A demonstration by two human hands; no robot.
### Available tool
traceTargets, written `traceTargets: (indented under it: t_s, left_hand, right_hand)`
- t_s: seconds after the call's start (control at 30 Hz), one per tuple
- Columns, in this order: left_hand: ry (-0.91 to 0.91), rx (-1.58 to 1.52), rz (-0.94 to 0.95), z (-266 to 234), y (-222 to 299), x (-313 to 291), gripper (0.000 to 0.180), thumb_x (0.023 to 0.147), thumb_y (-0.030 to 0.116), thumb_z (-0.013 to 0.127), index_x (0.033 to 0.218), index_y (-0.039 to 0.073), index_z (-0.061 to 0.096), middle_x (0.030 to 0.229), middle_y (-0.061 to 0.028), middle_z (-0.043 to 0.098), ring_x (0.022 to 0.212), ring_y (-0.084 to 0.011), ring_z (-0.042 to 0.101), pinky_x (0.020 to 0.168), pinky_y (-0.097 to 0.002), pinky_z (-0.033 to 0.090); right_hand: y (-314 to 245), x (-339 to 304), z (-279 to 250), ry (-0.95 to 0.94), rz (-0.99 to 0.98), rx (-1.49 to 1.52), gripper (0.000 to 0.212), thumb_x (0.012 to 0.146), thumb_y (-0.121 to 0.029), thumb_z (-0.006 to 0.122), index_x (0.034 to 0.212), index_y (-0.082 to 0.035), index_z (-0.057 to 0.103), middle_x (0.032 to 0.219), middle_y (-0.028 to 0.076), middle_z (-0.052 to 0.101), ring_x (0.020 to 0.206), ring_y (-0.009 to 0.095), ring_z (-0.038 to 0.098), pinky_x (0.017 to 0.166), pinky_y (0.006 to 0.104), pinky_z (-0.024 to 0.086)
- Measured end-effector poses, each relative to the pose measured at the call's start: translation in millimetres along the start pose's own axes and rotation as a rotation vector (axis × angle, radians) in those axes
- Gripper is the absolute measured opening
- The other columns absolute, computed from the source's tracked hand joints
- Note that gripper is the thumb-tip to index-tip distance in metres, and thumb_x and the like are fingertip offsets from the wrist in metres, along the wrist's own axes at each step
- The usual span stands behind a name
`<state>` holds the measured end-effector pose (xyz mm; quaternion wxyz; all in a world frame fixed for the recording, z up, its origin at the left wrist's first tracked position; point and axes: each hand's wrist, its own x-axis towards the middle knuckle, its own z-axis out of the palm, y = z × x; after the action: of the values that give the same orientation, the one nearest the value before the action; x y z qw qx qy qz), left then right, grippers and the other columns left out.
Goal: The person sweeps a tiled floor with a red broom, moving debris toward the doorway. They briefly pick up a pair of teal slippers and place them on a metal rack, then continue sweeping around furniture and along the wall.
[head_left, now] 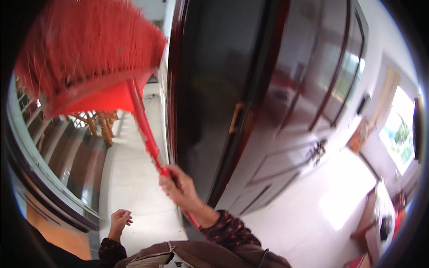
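Right hand (179, 187) grips the red broom (96, 58) by its handle, bristle head raised high beside the dark wooden door (268, 89); left hand (119, 219), loosely curled and empty, hangs over the pale floor (134, 178), sweeping apparently not begun.

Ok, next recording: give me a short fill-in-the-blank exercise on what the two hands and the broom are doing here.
1. The right hand grips the thin red plastic handle of a red bristle ____.
2. The broom head is raised up beside a dark glossy wooden ____.
3. The left hand holds ____, loosely curled above the pale tiled floor.
4. At the left, wooden stairs lead ____.

Missing words: broom; door; nothing; down
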<state>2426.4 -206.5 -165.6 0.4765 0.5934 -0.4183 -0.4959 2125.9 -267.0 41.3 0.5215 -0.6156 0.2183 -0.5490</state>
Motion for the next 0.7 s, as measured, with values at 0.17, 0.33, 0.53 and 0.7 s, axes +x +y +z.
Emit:
traceTargets:
  t_s: [0.17, 0.33, 0.53, 0.7]
  left_hand:
    - [-0.142, 0.092, -0.126, -73, -22, 38, 0.021, 0.092, 0.018, 0.057, 0.094, -0.002, 0.062, 0.075, -0.0101, 0.064, 0.057, -0.0163, 0.064, 0.049, -0.0257, 0.052]
    - [-0.252, 0.167, -0.233, -92, -44, 71, 0.027, 0.094, 0.024, 0.057, 0.096, -0.002, 0.061, 0.076, -0.012, 0.064, 0.058, -0.0189, 0.065, 0.049, -0.0283, 0.054]
    - [-0.435, 0.208, -0.224, -76, -46, 82, 0.024, 0.089, 0.022, 0.061, 0.093, -0.002, 0.063, 0.074, -0.0114, 0.064, 0.055, -0.0185, 0.065, 0.047, -0.0277, 0.053]
    - [-0.45, 0.269, -0.247, -79, -52, 90, 0.025, 0.09, 0.021, 0.06, 0.094, -0.004, 0.063, 0.075, -0.0125, 0.065, 0.056, -0.0198, 0.066, 0.048, -0.0291, 0.055]
  right_hand:
    - [-44, -21, 30, 0.226, 0.039, 0.005, 0.03, 0.101, -0.027, 0.048, 0.118, -0.002, 0.052, 0.08, -0.001, 0.053, 0.058, 0.002, 0.044, 0.049, 0.0155, 0.034]
    - [-72, -77, 59, 0.307, 0.062, -0.013, 0.035, 0.103, -0.033, 0.041, 0.111, -0.001, 0.052, 0.074, 0.002, 0.051, 0.05, 0.004, 0.042, 0.046, 0.0176, 0.035]
    - [-79, -165, 48, 0.49, 0.004, -0.056, 0.049, 0.099, -0.048, 0.043, 0.1, 0.0, 0.051, 0.067, 0.006, 0.051, 0.046, 0.009, 0.043, 0.043, 0.0217, 0.037]
    - [-65, -226, 28, 0.592, -0.147, 0.002, 0.052, 0.098, -0.051, 0.042, 0.099, 0.0, 0.05, 0.063, 0.005, 0.048, 0.048, 0.011, 0.043, 0.043, 0.0243, 0.035]
